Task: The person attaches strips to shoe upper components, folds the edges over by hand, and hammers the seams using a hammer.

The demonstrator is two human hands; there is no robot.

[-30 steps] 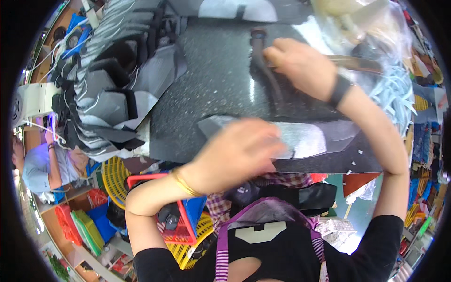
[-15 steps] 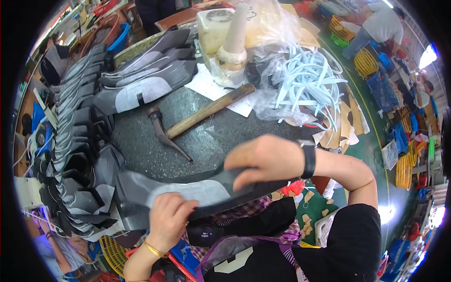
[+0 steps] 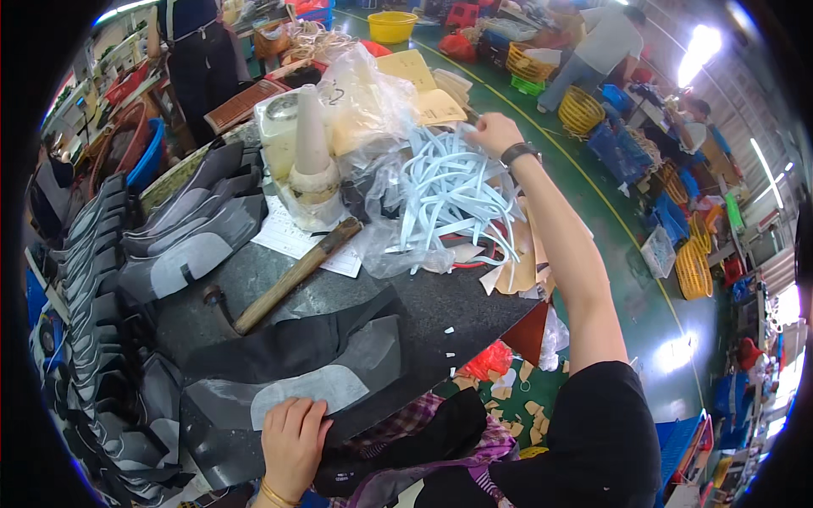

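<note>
A grey shoe-upper piece with a pale patch lies at the near edge of the dark bench, a black sheet piece just behind it. My left hand rests on the pale patch, its fingers lying flat. My right hand is stretched out to the far right, at the far side of a tangled heap of light blue strips. Its fingers are curled closed; whatever they hold is too small to make out.
A wood-handled hammer lies mid-bench. Stacked grey upper pieces line the left. Behind stand a pale cone-shaped tool and a cloudy container. Scraps litter the green floor. Co-workers are farther off.
My right hand has left the upper piece and reached away to the blue strips. The piece now lies flat under my left hand. The whole view has shifted.
</note>
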